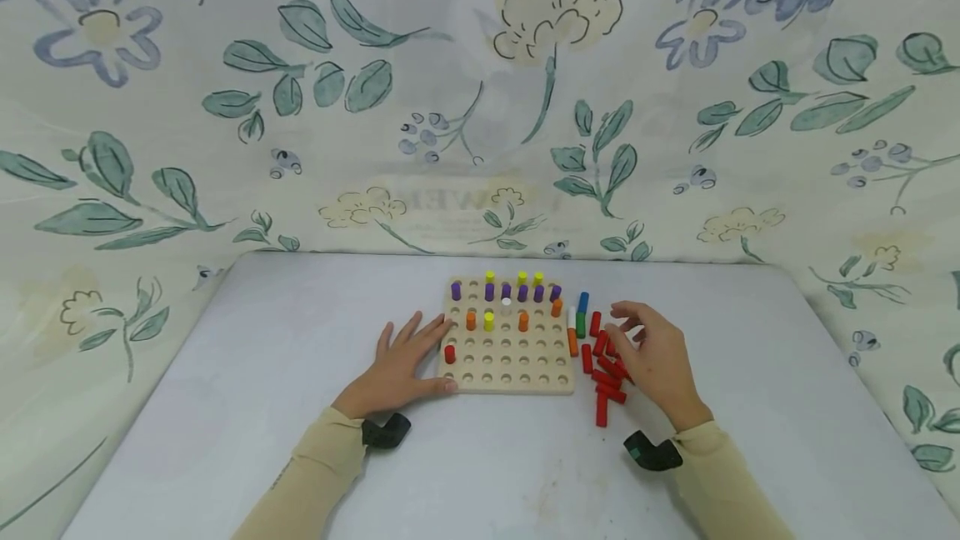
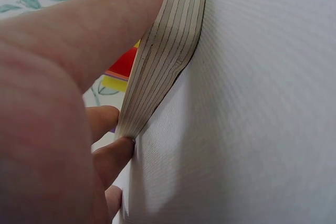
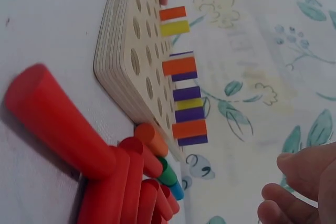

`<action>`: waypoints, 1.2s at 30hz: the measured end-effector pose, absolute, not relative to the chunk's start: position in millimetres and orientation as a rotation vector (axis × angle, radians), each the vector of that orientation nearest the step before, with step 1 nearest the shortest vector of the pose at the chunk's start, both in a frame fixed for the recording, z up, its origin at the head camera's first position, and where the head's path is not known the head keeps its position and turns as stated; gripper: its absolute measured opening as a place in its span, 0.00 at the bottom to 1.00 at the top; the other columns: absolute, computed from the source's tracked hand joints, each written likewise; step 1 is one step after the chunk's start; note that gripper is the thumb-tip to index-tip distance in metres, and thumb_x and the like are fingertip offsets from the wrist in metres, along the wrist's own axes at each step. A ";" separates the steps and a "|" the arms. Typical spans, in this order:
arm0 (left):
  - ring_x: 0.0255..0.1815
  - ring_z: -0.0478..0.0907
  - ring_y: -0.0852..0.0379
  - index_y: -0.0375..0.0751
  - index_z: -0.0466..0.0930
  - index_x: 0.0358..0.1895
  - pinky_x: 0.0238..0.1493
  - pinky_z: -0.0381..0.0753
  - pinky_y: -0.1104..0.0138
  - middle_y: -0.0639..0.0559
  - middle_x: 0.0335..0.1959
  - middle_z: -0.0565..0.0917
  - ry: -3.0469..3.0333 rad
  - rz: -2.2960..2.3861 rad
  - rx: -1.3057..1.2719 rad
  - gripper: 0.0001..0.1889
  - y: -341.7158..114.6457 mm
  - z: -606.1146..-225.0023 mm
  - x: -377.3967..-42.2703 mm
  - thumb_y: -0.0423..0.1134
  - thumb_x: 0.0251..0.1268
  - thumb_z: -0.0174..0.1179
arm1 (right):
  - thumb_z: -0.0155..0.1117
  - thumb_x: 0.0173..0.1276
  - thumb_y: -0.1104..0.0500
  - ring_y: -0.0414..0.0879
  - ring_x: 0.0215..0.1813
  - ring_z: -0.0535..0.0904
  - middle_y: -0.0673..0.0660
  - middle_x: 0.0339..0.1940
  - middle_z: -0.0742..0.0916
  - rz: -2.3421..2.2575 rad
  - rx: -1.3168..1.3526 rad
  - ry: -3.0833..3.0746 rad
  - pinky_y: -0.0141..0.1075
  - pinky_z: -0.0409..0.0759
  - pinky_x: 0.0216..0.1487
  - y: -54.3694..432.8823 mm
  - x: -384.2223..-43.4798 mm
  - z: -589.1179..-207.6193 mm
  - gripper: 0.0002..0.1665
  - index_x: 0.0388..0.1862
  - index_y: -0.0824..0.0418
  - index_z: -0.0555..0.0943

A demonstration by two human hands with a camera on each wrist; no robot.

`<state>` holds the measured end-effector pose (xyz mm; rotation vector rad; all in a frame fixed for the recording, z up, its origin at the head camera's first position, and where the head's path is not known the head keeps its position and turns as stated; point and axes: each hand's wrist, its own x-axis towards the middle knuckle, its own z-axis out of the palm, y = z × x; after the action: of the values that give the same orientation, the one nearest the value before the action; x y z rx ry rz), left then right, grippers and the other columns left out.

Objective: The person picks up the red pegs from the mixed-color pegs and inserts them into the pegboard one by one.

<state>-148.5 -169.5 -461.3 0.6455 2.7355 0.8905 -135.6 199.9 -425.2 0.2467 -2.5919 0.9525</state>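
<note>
"Pegboard [image 1: 497, 369] sits just below the frame's centre. How far are you?"

"Partway, I'd judge: upper rows hold scattered pegs [image 1: 490, 292], lower ones mostly bare, red pegs [image 1: 602, 411] loose at its right."

"Your grip?"

"Your left hand [image 1: 401, 365] spreads against its left edge; your right hand [image 1: 663, 361] hovers by the reds, fingers parted, seemingly empty."

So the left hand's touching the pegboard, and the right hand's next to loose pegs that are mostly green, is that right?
Not quite: the head view shows that the loose pegs are mostly red, with just one green peg among them. The rest is right: the left hand touches the pegboard, and the right hand is next to the loose pegs.
</note>
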 end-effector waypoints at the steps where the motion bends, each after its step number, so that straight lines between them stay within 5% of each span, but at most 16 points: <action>1: 0.82 0.37 0.36 0.41 0.55 0.80 0.74 0.24 0.37 0.43 0.81 0.55 2.736 0.887 0.644 0.49 -169.6 -461.7 -148.7 0.60 0.61 0.66 | 0.71 0.67 0.63 0.53 0.42 0.81 0.61 0.48 0.87 0.949 0.245 -2.587 0.47 0.84 0.41 201.2 -135.8 -425.6 0.20 0.56 0.65 0.80; 36: 0.82 0.37 0.36 0.42 0.55 0.80 0.74 0.24 0.37 0.42 0.81 0.55 2.738 0.900 0.652 0.49 -169.7 -463.8 -150.7 0.59 0.61 0.67 | 0.64 0.72 0.57 0.60 0.45 0.79 0.68 0.45 0.85 0.856 -0.123 -2.879 0.49 0.84 0.41 232.5 -141.8 -428.8 0.23 0.58 0.71 0.77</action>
<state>-150.7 -169.7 -463.8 0.6519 2.7381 0.9005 -141.8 232.5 -428.8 -0.1235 -2.8786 0.8564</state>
